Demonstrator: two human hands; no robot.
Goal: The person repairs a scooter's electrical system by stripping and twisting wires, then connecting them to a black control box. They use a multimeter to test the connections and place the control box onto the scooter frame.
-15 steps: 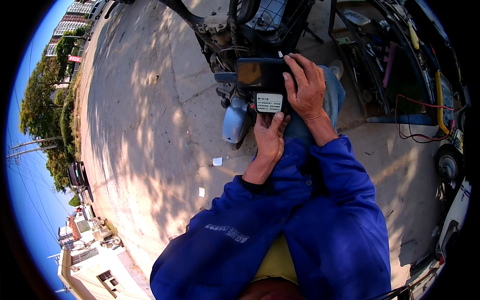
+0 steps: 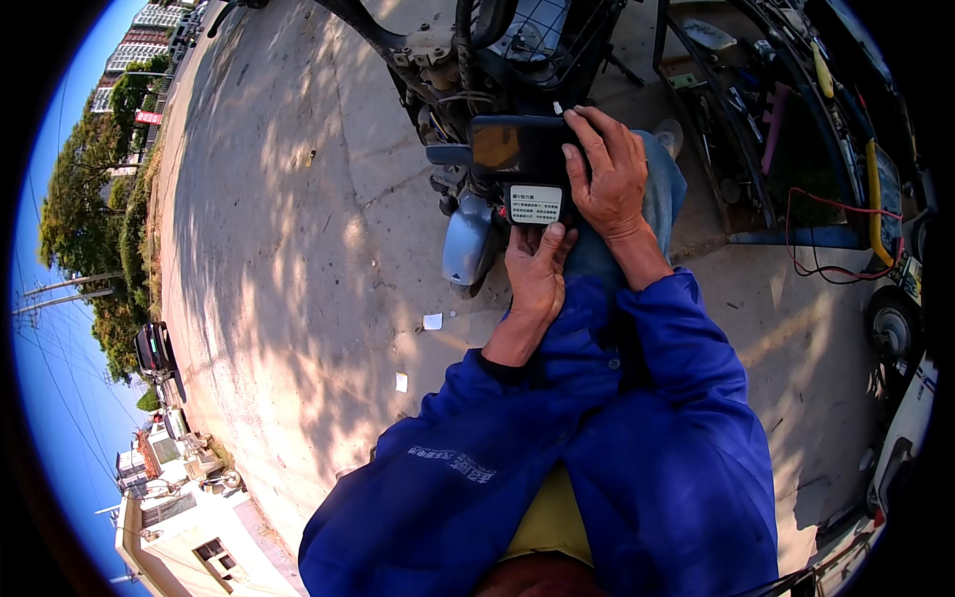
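Observation:
My left hand (image 2: 535, 274) grips the lower edge of a small black box (image 2: 570, 206) with a white printed label (image 2: 537, 204), thumb on the near side, other fingers partly hidden beneath. Just beyond the box lies a glossy black cover (image 2: 519, 149) on a two-wheeled vehicle. Against that cover's right end rests my right hand (image 2: 609, 174), its fingers stretched and the thumb apart from them. A small white tip (image 2: 558, 107) shows by its fingertips. Left of the box is a silver-blue fender (image 2: 468, 239).
Ahead stands the vehicle's dark frame (image 2: 438, 65) with a wire basket (image 2: 532, 35). On the right is an open tool bin (image 2: 736, 109) with several tools, and red and black cables (image 2: 821, 274). Paper scraps (image 2: 432, 321) lie on the concrete ground (image 2: 328, 229).

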